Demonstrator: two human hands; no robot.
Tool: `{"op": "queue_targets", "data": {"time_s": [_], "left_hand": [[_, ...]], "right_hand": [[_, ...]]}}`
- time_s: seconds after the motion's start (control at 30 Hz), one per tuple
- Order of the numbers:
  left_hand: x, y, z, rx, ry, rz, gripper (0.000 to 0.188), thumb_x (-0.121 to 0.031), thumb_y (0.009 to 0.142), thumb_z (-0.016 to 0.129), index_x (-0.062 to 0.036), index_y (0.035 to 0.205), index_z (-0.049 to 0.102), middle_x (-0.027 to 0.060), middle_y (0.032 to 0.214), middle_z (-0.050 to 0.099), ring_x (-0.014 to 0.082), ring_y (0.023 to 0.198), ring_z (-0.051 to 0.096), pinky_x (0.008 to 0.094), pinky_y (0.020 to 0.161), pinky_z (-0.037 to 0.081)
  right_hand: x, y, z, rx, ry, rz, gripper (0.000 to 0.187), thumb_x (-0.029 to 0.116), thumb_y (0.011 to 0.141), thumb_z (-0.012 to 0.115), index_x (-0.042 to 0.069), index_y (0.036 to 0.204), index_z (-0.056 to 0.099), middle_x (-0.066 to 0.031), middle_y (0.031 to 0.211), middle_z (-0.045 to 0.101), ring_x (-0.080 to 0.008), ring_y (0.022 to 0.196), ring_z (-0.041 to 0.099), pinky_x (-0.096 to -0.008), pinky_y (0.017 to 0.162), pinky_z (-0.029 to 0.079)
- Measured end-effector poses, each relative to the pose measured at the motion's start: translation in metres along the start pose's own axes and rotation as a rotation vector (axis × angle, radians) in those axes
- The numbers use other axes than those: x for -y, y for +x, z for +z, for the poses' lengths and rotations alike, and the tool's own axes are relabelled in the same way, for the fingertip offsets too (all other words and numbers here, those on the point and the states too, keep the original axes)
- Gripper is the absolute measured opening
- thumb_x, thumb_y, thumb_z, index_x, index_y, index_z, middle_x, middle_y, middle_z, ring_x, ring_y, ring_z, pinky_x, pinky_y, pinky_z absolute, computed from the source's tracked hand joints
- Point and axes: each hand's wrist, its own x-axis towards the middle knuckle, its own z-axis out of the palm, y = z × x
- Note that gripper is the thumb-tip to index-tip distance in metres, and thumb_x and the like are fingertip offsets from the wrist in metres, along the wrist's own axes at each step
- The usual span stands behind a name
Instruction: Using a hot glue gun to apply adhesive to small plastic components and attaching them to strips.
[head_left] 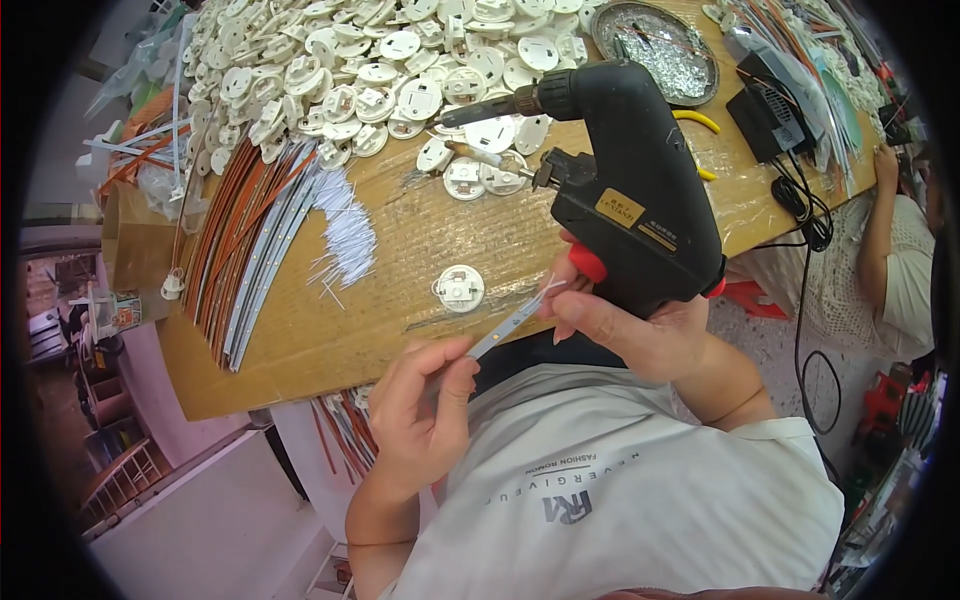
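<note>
My left hand [425, 410] pinches one end of a short white LED strip [497, 338] between thumb and fingers. Thin white wires [549, 289] stick out at the strip's other end, where the thumb and fingertips of my right hand [650, 335] close on them. That same hand also carries a black soldering gun [650, 170] with a red trigger, its long tip pointing left over the table. Whether the wires are joined to the strip is too small to tell. Beyond the strip lies a single round white plastic base [461, 288], flat on the table.
A large heap of round white bases [400, 70] covers the table's [420, 235] far side. Orange and white LED strips [245, 250] and cut white wires [345, 230] lie left. Right are a metal tray [712, 85], yellow-handled tool [697, 121], black adapter [770, 120] and another person [825, 265].
</note>
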Motion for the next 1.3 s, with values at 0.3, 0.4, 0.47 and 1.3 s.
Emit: {"op": "queue_targets", "data": {"time_s": [0.3, 0.4, 0.47, 1.3], "left_hand": [[-0.001, 0.0, 0.013, 0.092, -0.133, 0.013, 0.033, 0.006, 0.091, 0.076, 0.0058, 0.122, 0.067, 0.013, 0.096, 0.071, 0.0181, 0.081, 0.072, 0.0277, 0.076, 0.058], [-0.007, 0.018, 0.015, 0.156, -0.152, 0.032, 0.026, 0.008, 0.092, 0.073, 0.0076, 0.117, 0.067, 0.0134, 0.101, 0.071, 0.0181, 0.084, 0.073, 0.0283, 0.075, 0.06], [-0.011, 0.026, 0.013, 0.243, -0.123, 0.046, 0.021, 0.01, 0.095, 0.069, 0.0105, 0.116, 0.065, 0.0143, 0.106, 0.07, 0.0178, 0.089, 0.074, 0.0286, 0.078, 0.062], [-0.01, 0.016, 0.01, -0.136, 0.287, 0.289, 0.024, 0.01, 0.075, 0.079, -0.0015, 0.095, 0.073, 0.0107, 0.093, 0.07, 0.0212, 0.078, 0.066, 0.0309, 0.068, 0.048]], "right_hand": [[-0.008, -0.005, 0.006, 0.068, -0.036, 0.083, 0.021, -0.005, 0.098, 0.068, 0.0, 0.117, 0.061, -0.0073, 0.098, 0.067, -0.0116, 0.084, 0.064, -0.0255, 0.069, 0.054], [-0.016, -0.008, 0.009, 0.08, -0.026, 0.08, 0.017, -0.005, 0.096, 0.07, 0.0, 0.112, 0.065, -0.005, 0.096, 0.068, -0.0097, 0.083, 0.064, -0.0257, 0.071, 0.054], [-0.017, -0.008, 0.009, 0.065, -0.015, 0.067, 0.018, -0.005, 0.095, 0.073, -0.001, 0.111, 0.068, -0.0041, 0.095, 0.071, -0.0088, 0.085, 0.066, -0.026, 0.074, 0.056], [-0.004, -0.021, -0.01, -0.116, 0.213, 0.142, 0.058, 0.026, 0.092, 0.074, -0.006, 0.135, 0.051, -0.0207, 0.107, 0.067, -0.0317, 0.087, 0.072, -0.0416, 0.075, 0.062]]}}
